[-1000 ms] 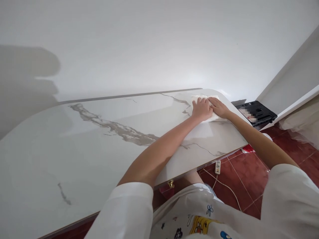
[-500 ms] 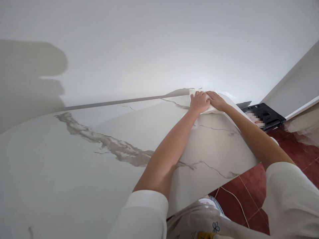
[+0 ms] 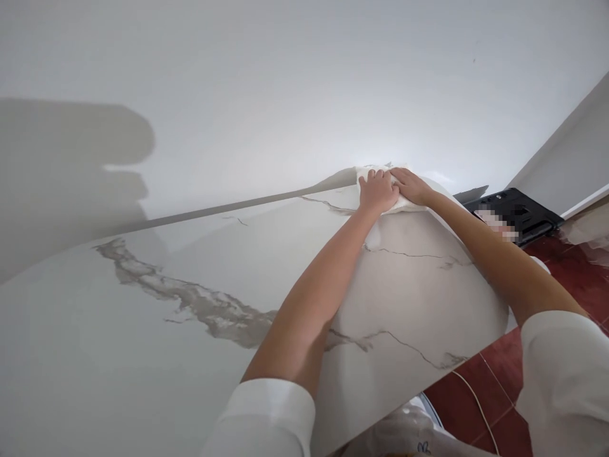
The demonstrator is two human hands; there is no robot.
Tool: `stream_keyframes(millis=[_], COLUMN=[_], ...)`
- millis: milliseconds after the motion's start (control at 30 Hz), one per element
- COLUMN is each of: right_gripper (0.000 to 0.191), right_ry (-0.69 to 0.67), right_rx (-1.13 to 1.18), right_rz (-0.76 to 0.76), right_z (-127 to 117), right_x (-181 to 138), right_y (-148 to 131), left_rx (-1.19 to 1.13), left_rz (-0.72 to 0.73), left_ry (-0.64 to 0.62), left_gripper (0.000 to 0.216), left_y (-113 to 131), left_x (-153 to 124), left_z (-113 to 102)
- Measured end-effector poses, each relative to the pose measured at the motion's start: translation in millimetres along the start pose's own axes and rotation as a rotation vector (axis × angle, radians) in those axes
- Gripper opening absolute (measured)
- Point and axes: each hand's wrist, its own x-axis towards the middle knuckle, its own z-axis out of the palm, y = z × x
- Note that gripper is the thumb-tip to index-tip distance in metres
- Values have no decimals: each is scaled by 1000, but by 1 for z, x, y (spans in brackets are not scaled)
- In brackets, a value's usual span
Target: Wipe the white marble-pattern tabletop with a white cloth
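A white cloth (image 3: 368, 172) lies at the far right corner of a white marble table (image 3: 166, 343) with grey veins. My left hand (image 3: 377, 191) lies flat on the cloth with its fingers together and stretched out. My right hand (image 3: 410, 185) presses flat on the cloth right beside it, fingers pointing left. Most of the cloth is hidden under both hands. Both arms reach across the tabletop from white sleeves.
A white wall (image 3: 285, 82) rises right behind the table. A black device (image 3: 518, 216) sits beyond the table's right end. Red floor tiles (image 3: 566, 273) and a white cable (image 3: 480, 406) show at the right, below the table edge.
Both hands have slid the cloth away from me toward the table's far corner by the wall. The view has leaned in over the table.
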Motion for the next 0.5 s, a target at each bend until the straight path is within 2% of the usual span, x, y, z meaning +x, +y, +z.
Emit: stream_keyframes(millis=[267,500], right_gripper=[52,54], right_ry=[10,-44], right_rx=[-15,-31], right_rz=[55,54], right_z=[2,-5], right_x=[13,-3], right_y=[25,28], left_rx=[0,43], left_rz=[1,7], left_ry=[12,-8], left_gripper=[43,48], left_y=[3,17], left_x=[19,7], left_z=[7,8])
